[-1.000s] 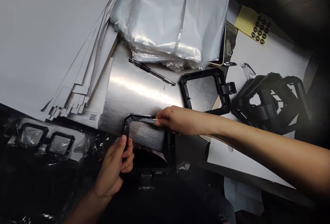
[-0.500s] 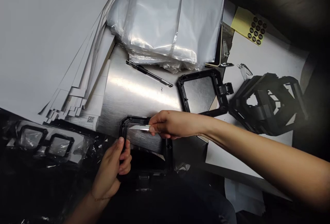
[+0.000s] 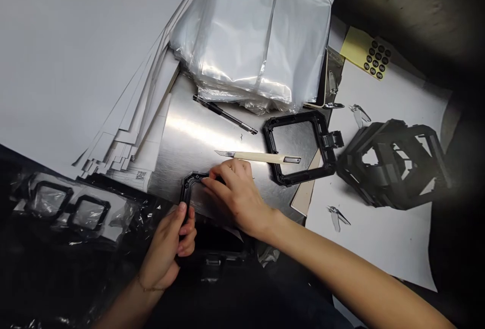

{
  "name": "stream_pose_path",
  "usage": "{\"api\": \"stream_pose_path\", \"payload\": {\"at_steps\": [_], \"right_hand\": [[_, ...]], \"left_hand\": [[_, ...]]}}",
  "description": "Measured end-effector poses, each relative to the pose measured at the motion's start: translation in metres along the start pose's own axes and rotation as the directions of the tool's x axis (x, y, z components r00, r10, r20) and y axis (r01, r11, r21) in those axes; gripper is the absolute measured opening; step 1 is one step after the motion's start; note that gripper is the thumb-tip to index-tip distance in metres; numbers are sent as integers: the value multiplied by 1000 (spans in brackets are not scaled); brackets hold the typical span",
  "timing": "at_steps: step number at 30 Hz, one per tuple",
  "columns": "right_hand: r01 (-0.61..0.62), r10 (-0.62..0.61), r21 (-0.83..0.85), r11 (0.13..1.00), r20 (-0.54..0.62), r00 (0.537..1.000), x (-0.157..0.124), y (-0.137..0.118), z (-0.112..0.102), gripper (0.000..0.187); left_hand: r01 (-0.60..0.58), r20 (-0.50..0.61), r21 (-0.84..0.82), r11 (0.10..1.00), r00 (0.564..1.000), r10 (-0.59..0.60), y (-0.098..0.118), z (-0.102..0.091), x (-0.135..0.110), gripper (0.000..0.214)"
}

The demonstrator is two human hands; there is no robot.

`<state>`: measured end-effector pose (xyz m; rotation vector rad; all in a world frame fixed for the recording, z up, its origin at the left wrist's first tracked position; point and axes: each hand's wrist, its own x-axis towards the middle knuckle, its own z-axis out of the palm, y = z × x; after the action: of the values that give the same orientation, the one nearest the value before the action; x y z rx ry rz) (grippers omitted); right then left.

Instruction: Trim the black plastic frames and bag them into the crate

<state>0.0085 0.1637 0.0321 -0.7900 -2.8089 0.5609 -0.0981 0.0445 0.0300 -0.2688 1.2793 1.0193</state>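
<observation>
black frame [image 3: 188,186] at 6 o'clock on the bench [image 3: 197,132]; left hand [image 3: 168,248] grip pinching its left rail; right hand [image 3: 237,195] covers the top rail, thumb hidden, can't tell if its grip is clamped; frame's lower half lost in shadow; knife [image 3: 257,156] lies loose just past the right hand at 12.

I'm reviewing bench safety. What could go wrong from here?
1. The craft knife lies with its blade bare just beyond the fingers of the right hand; a reach forward could cut them.
2. The black frame juts past the metal sheet's near edge, held at one corner by the left hand; it might slip.
</observation>
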Motion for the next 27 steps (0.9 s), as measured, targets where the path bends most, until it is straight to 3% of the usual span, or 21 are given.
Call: {"api": "stream_pose_path", "payload": {"at_steps": [5, 10, 14, 16, 18, 19, 20, 22, 23, 24, 25, 27], "right_hand": [[43, -42, -35, 998, 36, 998, 5, -6, 16, 12], [-11, 12, 73, 997, -7, 1000, 7, -11, 30, 15], [-72, 86, 191, 979, -65, 994, 12, -23, 18, 18], [-112, 149, 442, 890, -51, 988, 7, -24, -6, 19], [-181, 142, 749, 637, 116, 983, -9, -19, -37, 25], [-237, 69, 810, 537, 237, 969, -21, -16, -51, 28], [-290, -29, 788, 544, 363, 932, -35, -12, -63, 32], [-285, -21, 556, 781, 479, 877, -63, -7, -76, 20], [-231, 11, 401, 887, 480, 877, -75, -6, -76, 16], [-164, 33, 256, 953, 449, 893, -86, -6, -72, 27], [-86, 14, 155, 984, 416, 909, -93, -6, -67, 40], [70, -93, 76, 995, 364, 927, -99, -9, -57, 44]], "left_hand": [[-10, -6, -9, 1000, 1000, 10, -1, 0, 1, 30], [-20, 6, -11, 1000, 1000, 20, -1, -1, 2, 31], [-37, 37, -21, 999, 999, 37, -3, -4, 2, 31], [-46, 50, -33, 998, 998, 48, -3, -4, 2, 31], [-50, 56, -45, 998, 997, 52, -3, -5, 1, 31], [-50, 61, -51, 997, 997, 53, -3, -5, 1, 31], [-50, 67, -57, 997, 996, 54, -4, -5, 1, 31], [-49, 82, -68, 996, 995, 55, -5, -5, 1, 31], [-48, 90, -74, 996, 994, 55, -5, -5, 1, 30], [-45, 96, -80, 996, 994, 53, -4, -5, 1, 30], [-41, 102, -85, 996, 994, 50, -3, -4, 1, 31], [-36, 109, -92, 995, 993, 46, 3, -3, -2, 31]]}}
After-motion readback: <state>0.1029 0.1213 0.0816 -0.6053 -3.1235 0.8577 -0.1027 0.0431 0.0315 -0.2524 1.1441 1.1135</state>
